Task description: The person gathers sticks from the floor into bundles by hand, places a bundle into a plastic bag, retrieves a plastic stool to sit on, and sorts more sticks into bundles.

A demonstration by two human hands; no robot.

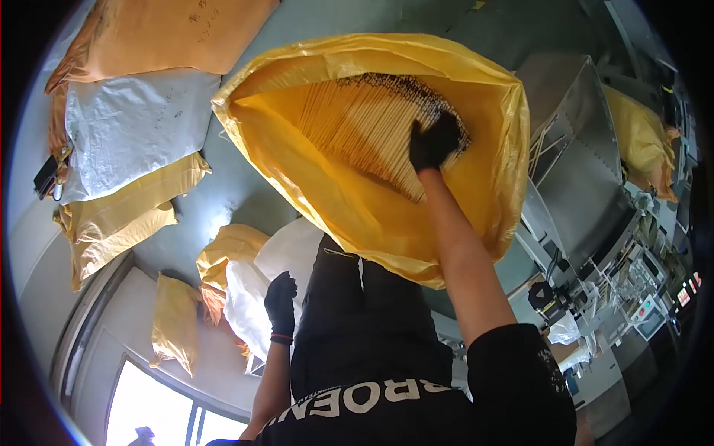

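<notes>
A large yellow sack (491,193) stands wide open in front of me. Inside it lies a dense bundle of long thin sticks (364,134), with dark tips along the upper right end. My right hand (434,141), in a black glove, reaches into the sack and rests at the dark-tipped ends; how its fingers meet the sticks is too dark to make out. Low on the left, beside my dark trousers, my left hand (281,301) is in a black glove with its fingers curled, away from the sack. Nothing shows in it.
Stacked full sacks, orange (163,37), white (137,130) and yellow (134,215), are at the upper left. More sacks (176,323) lean by the wall at the lower left. A metal hopper (580,156) and machinery (639,290) stand on the right.
</notes>
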